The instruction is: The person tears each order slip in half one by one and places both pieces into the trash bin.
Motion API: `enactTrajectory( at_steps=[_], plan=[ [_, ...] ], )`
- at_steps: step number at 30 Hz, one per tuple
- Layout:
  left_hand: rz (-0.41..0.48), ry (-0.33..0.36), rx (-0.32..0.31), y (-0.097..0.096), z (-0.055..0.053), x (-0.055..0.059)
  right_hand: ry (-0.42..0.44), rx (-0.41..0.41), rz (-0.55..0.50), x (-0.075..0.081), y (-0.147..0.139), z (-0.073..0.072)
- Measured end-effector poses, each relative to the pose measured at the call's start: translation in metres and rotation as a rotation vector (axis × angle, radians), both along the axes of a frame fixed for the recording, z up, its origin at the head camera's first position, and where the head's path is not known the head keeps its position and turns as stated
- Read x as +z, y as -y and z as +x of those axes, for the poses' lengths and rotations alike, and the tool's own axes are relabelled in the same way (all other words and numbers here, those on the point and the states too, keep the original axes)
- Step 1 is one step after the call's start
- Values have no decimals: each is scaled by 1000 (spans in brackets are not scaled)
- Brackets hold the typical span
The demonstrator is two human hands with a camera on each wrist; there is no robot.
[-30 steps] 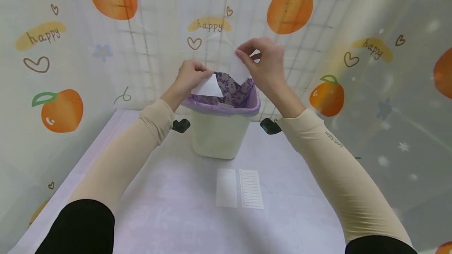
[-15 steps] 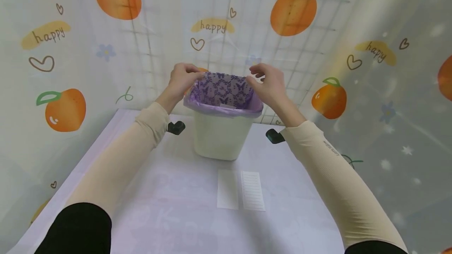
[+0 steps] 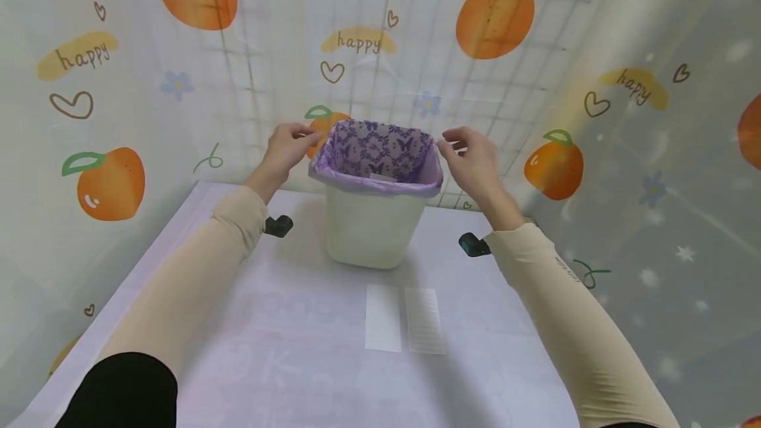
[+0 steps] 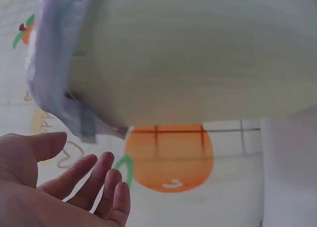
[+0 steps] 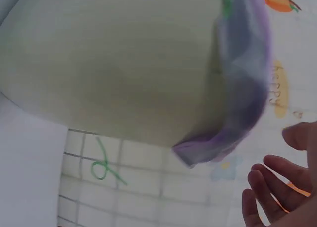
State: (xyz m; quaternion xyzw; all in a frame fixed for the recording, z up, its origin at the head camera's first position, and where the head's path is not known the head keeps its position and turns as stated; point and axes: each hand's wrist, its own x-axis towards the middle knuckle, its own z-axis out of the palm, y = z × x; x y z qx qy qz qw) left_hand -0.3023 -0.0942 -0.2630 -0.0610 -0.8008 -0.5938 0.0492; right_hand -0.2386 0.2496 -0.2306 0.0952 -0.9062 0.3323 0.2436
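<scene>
Flanking bin (image 3: pixel 371 230), left grip (image 3: pixel 288 149), right grip (image 3: pixel 473 158)

One table (image 3: pixel 285 349); one bin (image 3: pixel 371 233), far; one liner (image 3: pixel 386 187); one visible pale scrap (image 3: pixel 383 178) inside. Two paper slips (image 3: pixel 383 318), nearer: one left, one right. One left hand (image 3: pixel 287 150), one right hand (image 3: pixel 473 158). Two dark wrist devices (image 3: pixel 279 226).

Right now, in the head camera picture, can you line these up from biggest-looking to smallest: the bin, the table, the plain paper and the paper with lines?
1. The table
2. The bin
3. The plain paper and the paper with lines: these look about alike, so I won't rank them.
</scene>
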Motion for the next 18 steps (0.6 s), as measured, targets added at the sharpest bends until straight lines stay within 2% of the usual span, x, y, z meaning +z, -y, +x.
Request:
enactTrajectory(
  at_steps=[7, 13, 18],
  plan=[
    [5, 44, 7, 11, -5, -22, -16, -44, -59, -28, -20, -1],
    [-5, 106, 12, 17, -9, -41, 27, -88, -65, -51, -37, 3],
    [-16, 103, 10, 21, -11, -54, 59, -126, -72, -71, -46, 4]
  ],
)
